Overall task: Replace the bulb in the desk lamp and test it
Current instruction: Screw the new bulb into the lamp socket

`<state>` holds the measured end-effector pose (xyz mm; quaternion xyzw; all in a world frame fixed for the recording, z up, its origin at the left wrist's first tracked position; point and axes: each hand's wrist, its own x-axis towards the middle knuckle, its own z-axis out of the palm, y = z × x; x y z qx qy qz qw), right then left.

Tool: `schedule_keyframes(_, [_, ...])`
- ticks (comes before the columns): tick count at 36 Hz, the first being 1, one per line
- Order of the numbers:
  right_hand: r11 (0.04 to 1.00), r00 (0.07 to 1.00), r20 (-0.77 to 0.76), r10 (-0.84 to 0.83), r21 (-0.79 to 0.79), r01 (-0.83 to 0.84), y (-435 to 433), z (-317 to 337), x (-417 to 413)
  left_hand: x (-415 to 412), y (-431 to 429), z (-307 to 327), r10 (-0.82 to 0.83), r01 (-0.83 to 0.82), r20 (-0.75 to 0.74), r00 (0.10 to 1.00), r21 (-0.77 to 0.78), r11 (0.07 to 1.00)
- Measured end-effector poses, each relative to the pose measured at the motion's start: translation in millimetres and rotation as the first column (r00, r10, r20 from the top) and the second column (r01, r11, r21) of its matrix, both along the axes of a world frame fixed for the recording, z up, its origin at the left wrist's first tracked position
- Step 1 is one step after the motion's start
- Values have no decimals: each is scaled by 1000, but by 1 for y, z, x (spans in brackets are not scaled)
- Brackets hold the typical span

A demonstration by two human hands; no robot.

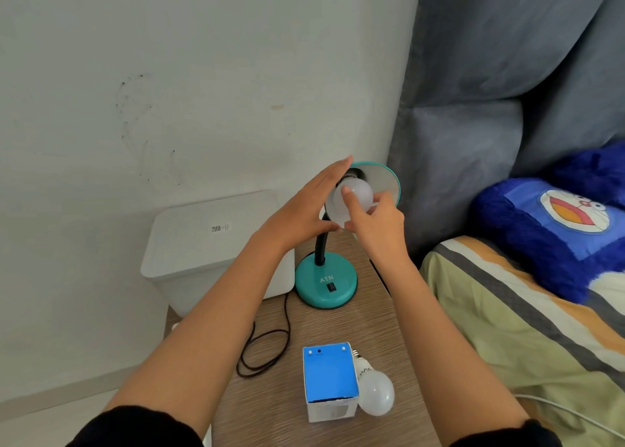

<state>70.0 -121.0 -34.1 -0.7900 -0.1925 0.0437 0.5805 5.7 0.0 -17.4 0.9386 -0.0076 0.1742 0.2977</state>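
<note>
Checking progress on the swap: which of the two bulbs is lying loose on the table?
The bulb beside the blue box, on its side, screw base exposed. The other bulb is at the lamp shade, between both hands.

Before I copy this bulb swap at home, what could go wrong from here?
The right hand holds the lamp's bulb with fingertips only, so it might slip. The spare bulb lies loose by the blue box near the table edge and could roll off. Whether the cord is plugged in cannot be seen.
</note>
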Motion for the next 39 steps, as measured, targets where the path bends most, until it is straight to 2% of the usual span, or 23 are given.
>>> schedule_keyframes(2, [999, 1000, -20, 2, 33, -2, 0, 0, 0, 0, 0, -1, -1, 1, 3, 1000, -2, 1000])
schedule_keyframes(5, [1000, 998, 60, -17, 23, 15, 0, 1, -1, 0, 0, -1, -4, 4, 5, 1000, -17, 1000])
schedule_keyframes(10, [998, 998, -58, -20, 57, 23, 1, -2, 0, -1, 1, -1, -6, 6, 10, 1000, -6, 1000])
schedule_keyframes(14, [1000, 1000, 22, -18, 16, 18, 0, -3, 0, -1, 1, 0, -8, 8, 11, 1000, -10, 1000])
schedule_keyframes(18, [996, 983, -184, -10, 81, 25, 0, -3, 1, -1, 0, 0, -14, 14, 19, 1000, 0, 1000])
schedule_keyframes(20, [990, 972, -232, 35, 141, -2, 0, -3, -1, -1, 1, 0, -14, 14, 19, 1000, 6, 1000])
schedule_keyframes(24, [994, 988, -152, 9, 110, 8, 2, -4, -1, 0, 2, -1, -9, 9, 14, 1000, -1, 1000])
schedule_keyframes(28, [992, 972, -233, 21, 128, 9, 2, 3, 2, 0, 2, -3, 1, -1, 21, 1000, 21, 1000])
schedule_keyframes(33, [995, 983, -179, 32, 94, -15, 3, 0, 0, 0, 2, -3, -4, 5, 19, 1000, -13, 1000])
schedule_keyframes(37, [994, 978, -207, 29, 110, -6, 2, 4, 2, 0, 1, -2, -4, 4, 21, 1000, -3, 1000])
schedule_keyframes(39, [997, 986, -161, 33, 77, -20, 2, 3, 1, -1, 0, -1, -5, 5, 14, 1000, -19, 1000])
